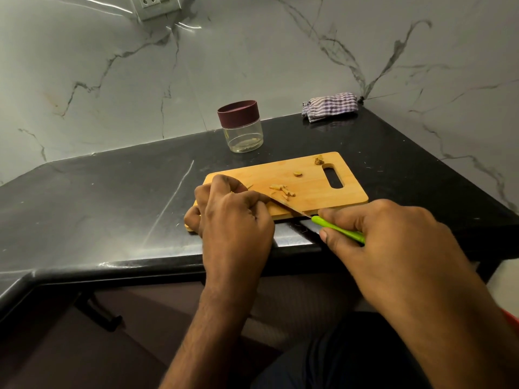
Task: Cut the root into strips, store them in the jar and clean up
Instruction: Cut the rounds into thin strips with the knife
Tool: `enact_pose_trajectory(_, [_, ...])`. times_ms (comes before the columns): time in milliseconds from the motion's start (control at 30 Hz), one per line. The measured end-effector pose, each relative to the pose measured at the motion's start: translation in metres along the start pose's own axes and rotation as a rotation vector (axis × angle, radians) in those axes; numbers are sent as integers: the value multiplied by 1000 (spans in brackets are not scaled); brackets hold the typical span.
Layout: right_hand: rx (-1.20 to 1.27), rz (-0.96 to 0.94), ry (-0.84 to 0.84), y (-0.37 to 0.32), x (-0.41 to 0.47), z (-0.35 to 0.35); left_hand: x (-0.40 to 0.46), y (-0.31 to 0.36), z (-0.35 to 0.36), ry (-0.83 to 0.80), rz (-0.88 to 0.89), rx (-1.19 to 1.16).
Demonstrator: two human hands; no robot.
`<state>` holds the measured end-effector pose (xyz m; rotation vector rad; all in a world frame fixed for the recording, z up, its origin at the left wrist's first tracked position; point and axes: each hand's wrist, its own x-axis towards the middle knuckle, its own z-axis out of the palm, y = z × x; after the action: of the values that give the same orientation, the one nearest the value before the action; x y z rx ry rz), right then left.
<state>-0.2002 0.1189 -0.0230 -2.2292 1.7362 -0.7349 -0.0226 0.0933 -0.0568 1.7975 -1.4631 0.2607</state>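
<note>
Hands were mid-cut: the right hand (393, 237) was wrapped around the green handle of the knife (334, 227), its blade angled across the near edge of the cutting board (309, 175), while the left hand (233, 214) curled its fingers down over what was presumably the root, itself hidden beneath them. Just beyond the blade lay a few cut strips (283, 190), with two scraps (298, 173) nearer the board's handle slot. Cutting looked partly done; the jar (242, 127) stood capped behind the board on the bench (112, 192), seemingly still to be filled, and the checked cloth (330, 106) lay in the far corner, so cleanup seemed not begun
</note>
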Motion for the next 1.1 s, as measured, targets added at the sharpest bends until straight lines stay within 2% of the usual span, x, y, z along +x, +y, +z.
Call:
enact_pose_trajectory(100, [-1, 5, -63, 1, 4, -1, 0, -1, 2, 17, 7, -2])
enact_pose_trajectory(233, [16, -12, -67, 2, 3, -5, -1, -2, 3, 57, 4, -27])
enact_pose_trajectory(433, [8, -12, -66, 3, 6, 0, 2, 3, 0, -126, 101, 34])
enact_pose_trajectory(533, [-6, -14, -25, 1, 6, 4, 3, 1, 1, -154, 105, 44])
enact_pose_trajectory(867, [18, -16, 22, -3, -1, -1, 0, 3, 0, -98, 36, 64])
enact_pose_trajectory(1100, [67, 0, 66, -6, 1, 1, 1, 1, 0, -39, 5, -48])
